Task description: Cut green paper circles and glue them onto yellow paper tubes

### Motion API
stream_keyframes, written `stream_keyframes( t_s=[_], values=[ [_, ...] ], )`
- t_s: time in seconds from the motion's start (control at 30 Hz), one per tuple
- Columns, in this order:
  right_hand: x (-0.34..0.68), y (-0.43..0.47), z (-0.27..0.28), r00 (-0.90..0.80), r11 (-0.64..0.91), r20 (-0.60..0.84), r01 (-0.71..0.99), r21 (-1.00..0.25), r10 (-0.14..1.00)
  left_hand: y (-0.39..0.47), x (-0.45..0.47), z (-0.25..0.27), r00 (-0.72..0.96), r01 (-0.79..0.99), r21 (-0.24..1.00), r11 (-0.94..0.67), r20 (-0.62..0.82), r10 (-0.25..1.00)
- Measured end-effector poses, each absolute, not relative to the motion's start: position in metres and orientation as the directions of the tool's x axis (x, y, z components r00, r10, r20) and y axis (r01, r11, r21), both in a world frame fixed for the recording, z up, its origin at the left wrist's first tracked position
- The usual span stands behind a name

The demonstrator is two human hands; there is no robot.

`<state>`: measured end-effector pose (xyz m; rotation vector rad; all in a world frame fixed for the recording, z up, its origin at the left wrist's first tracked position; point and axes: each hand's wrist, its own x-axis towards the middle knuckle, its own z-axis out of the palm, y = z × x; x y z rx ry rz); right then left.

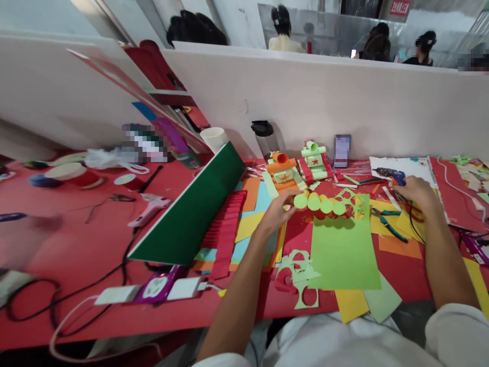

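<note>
My left hand (280, 210) pinches one end of a row of several short paper tubes (320, 204), yellow on the sides with light green round ends facing me. The row is held over a light green sheet of paper (342, 255). A blue glue gun (397, 177) is gripped in my right hand (414, 191), its nozzle pointing left, apart from the tubes. Just behind the row lies a cut-out green paper scrap (348, 198). Pliers with teal handles (391, 224) rest on yellow paper between my hands. More cut scraps (300, 267) lie near my left forearm.
Two paper models, one orange (283, 171) and one red and green (315, 162), stand behind the row. A bottle (265, 137) and a phone (342, 150) are by the partition (305, 92). At left are a leaning green board (191, 209), a pink glue gun (150, 210) and cables.
</note>
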<state>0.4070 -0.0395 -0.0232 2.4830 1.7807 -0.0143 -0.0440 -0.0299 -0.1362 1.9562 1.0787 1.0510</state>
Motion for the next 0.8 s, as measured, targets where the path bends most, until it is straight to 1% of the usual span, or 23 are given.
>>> stream_keyframes(
  t_s=[0.07, 0.17, 0.27, 0.33, 0.5, 0.6, 0.67, 0.7, 0.73, 0.8],
  values=[
    [0.410, -0.038, -0.041, 0.337, -0.327, -0.100, 0.940, 0.101, 0.936, -0.031, -0.045, -0.137, 0.429, 0.378, 0.772, -0.511, 0.343, 0.836],
    [0.412, -0.033, -0.060, 0.338, -0.312, -0.167, 0.936, 0.163, 0.926, -0.031, -0.047, -0.140, 0.584, 0.388, 0.726, -0.568, 0.283, 0.761],
    [0.412, -0.027, -0.075, 0.335, -0.301, -0.207, 0.936, 0.180, 0.919, -0.028, -0.048, -0.144, 0.652, 0.396, 0.712, -0.580, 0.227, 0.723],
    [0.411, -0.023, -0.082, 0.331, -0.299, -0.217, 0.939, 0.168, 0.918, -0.026, -0.046, -0.147, 0.624, 0.429, 0.715, -0.553, 0.209, 0.753],
    [0.412, -0.015, -0.088, 0.349, -0.325, -0.221, 0.936, 0.139, 0.911, -0.027, -0.032, -0.153, 0.397, 0.528, 0.776, -0.345, 0.134, 0.908],
    [0.407, -0.021, -0.080, 0.357, -0.338, -0.196, 0.933, 0.126, 0.913, -0.029, -0.022, -0.158, 0.345, 0.566, 0.778, -0.273, 0.077, 0.935],
    [0.393, -0.032, -0.071, 0.322, -0.314, -0.132, 0.946, 0.079, 0.938, -0.031, -0.016, -0.161, 0.321, 0.574, 0.784, -0.237, 0.051, 0.946],
    [0.381, -0.040, -0.067, 0.264, -0.265, -0.044, 0.964, -0.014, 0.963, -0.032, -0.013, -0.163, 0.310, 0.567, 0.793, -0.222, 0.045, 0.950],
    [0.367, -0.048, -0.064, 0.209, -0.206, 0.009, 0.972, -0.114, 0.978, -0.033, -0.011, -0.164, 0.299, 0.555, 0.805, -0.210, 0.042, 0.953],
    [0.333, -0.063, -0.062, 0.058, -0.055, 0.001, 0.957, -0.286, 0.998, -0.033, -0.005, -0.165, 0.276, 0.534, 0.824, -0.191, 0.044, 0.960]
  ],
)
